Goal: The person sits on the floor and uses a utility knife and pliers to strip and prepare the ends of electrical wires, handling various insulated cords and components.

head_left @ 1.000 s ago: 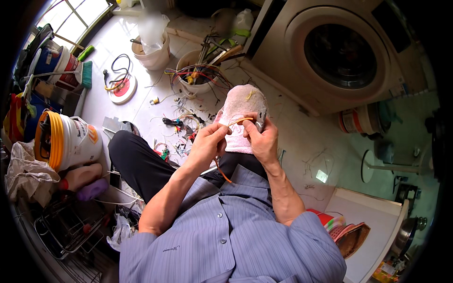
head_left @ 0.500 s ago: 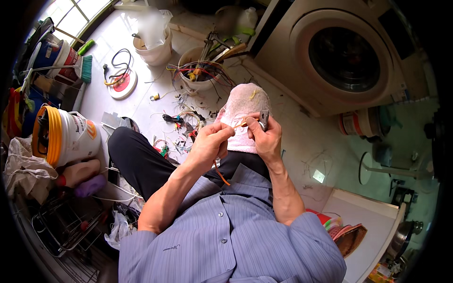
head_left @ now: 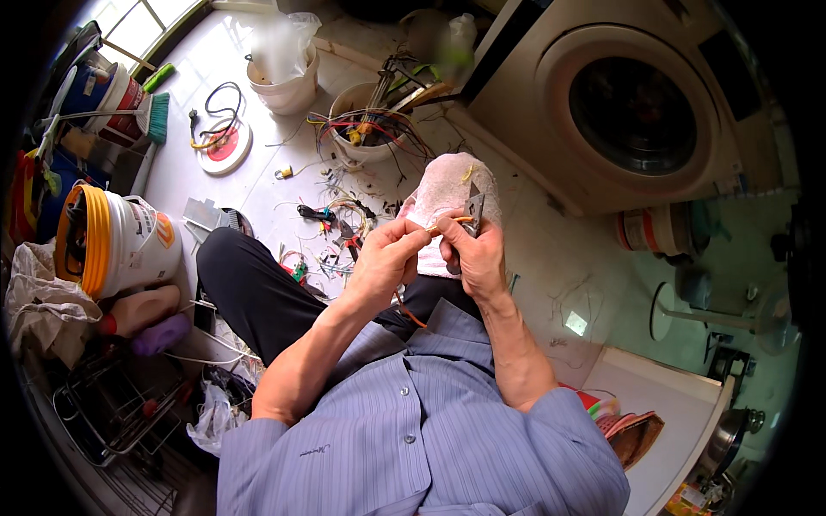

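My left hand [head_left: 387, 255] is closed, pinching an orange wire [head_left: 411, 312] whose loose tail hangs below the fist toward my lap. The wire's other end runs across to my right hand [head_left: 480, 262]. That hand is wrapped round a flat grey metal tool [head_left: 474, 209] with a pointed tip; its exact kind is hard to make out. The wire end lies against the tool, by my right thumb. Beneath both hands, a pink towel [head_left: 452, 182] covers my right knee, with a yellow scrap on it.
Wire scraps and red-handled pliers [head_left: 348, 236] lie on the floor ahead. Beyond stand a bucket of wires [head_left: 361, 153] and a white bucket [head_left: 288, 93]. A washing machine [head_left: 551, 112] is at far right, and a white pail with yellow hose [head_left: 142, 249] at left.
The tool in my right hand has tilted, its pointed end now upward. The wire end has shifted right, onto the tool. My left hand keeps its pinch.
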A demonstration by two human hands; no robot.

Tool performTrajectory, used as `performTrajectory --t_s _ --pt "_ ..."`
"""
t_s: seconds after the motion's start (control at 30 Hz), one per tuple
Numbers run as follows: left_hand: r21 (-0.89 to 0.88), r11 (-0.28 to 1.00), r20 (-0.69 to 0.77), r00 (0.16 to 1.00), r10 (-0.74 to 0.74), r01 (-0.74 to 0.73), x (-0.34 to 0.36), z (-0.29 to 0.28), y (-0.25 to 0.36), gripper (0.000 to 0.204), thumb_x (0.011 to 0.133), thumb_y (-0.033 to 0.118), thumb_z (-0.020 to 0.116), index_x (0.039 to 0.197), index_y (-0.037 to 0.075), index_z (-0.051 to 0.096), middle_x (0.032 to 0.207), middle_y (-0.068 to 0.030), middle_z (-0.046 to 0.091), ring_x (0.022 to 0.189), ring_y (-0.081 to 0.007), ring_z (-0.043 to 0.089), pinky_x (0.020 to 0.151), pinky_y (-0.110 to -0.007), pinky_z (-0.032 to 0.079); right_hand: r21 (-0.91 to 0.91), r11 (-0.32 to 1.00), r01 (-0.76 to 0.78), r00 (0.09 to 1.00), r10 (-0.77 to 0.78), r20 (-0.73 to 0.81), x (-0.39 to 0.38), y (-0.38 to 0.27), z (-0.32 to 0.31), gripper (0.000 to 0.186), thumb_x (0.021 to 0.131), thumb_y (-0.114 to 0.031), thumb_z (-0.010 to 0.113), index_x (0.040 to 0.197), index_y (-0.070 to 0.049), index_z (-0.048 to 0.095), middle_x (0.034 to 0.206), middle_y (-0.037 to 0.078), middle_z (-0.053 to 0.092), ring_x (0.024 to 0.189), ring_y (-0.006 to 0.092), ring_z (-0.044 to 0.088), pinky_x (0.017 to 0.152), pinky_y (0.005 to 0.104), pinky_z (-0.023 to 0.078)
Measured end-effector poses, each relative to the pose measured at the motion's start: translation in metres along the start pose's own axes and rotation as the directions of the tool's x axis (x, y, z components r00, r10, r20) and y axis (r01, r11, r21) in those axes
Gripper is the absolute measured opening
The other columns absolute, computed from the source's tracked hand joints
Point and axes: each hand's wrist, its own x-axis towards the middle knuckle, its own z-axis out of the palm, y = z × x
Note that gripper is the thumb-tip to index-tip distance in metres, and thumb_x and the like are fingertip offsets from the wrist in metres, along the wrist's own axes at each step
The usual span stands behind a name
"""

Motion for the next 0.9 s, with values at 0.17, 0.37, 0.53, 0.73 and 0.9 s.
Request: performTrajectory --t_s 0.17,0.37,0.53,0.73,0.9 --pt "0.041 0.997 -0.049 0.996 0.073 -0.071 -0.002 0.002 -0.004 0.015 0.097 0.019 0.065 0.092 0.005 0.062 0.059 0.0039 0.048 0.047 -0.0051 0.04 0.044 -0.022 0.03 -0.026 0.998 -0.064 0.996 0.066 0.058 0.001 -0.005 0.002 0.009 0.092 -0.013 0.07 0.091 -0.005 0.068 0.061 -0.004 0.053 0.046 0.003 0.042 0.04 0.0201 0.029" --pt "0.071 0.996 -0.04 0.998 0.057 -0.054 -0.005 0.001 0.002 0.018 0.098 0.023 0.065 0.094 0.005 0.063 0.067 0.0033 0.052 0.052 -0.0041 0.043 0.047 -0.021 0.032 -0.059 0.997 0.05 0.996 -0.045 0.079 -0.003 -0.004 -0.01 0.011 0.092 -0.009 0.068 0.098 0.0 0.07 0.065 -0.002 0.056 0.05 0.0039 0.045 0.043 0.0197 0.031" --pt "0.119 0.991 -0.058 0.996 0.071 -0.064 -0.006 -0.002 0.001 0.017 0.099 0.023 0.064 0.097 0.006 0.063 0.07 0.0021 0.055 0.053 -0.0028 0.041 0.047 -0.02 0.028 -0.04 0.999 -0.022 0.998 0.024 0.051 0.001 -0.009 -0.003 0.01 0.092 -0.008 0.067 0.097 0.0 0.07 0.07 0.001 0.063 0.052 0.0037 0.048 0.044 0.0192 0.034" --pt "0.271 0.95 -0.021 0.985 0.17 -0.158 -0.002 -0.007 -0.006 0.016 0.099 0.017 0.061 0.099 0.002 0.064 0.07 0.0016 0.057 0.058 -0.0064 0.05 0.052 -0.023 0.039 -0.106 0.994 -0.017 0.998 0.023 0.056 0.003 -0.006 0.0 0.008 0.092 -0.008 0.066 0.095 -0.001 0.069 0.075 0.002 0.065 0.056 0.0037 0.051 0.045 0.0196 0.036" --pt "0.785 0.472 0.05 0.8 0.598 -0.402 -0.006 -0.008 -0.014 0.013 0.098 0.01 0.059 0.1 -0.001 0.064 0.069 0.0003 0.06 0.063 -0.0099 0.057 0.058 -0.025 0.046 -0.238 0.971 0.01 0.995 0.014 0.1 0.0 -0.002 0.002 0.009 0.093 -0.008 0.065 0.095 0.0 0.068 0.077 0.002 0.066 0.058 0.004 0.052 0.047 0.0198 0.037"
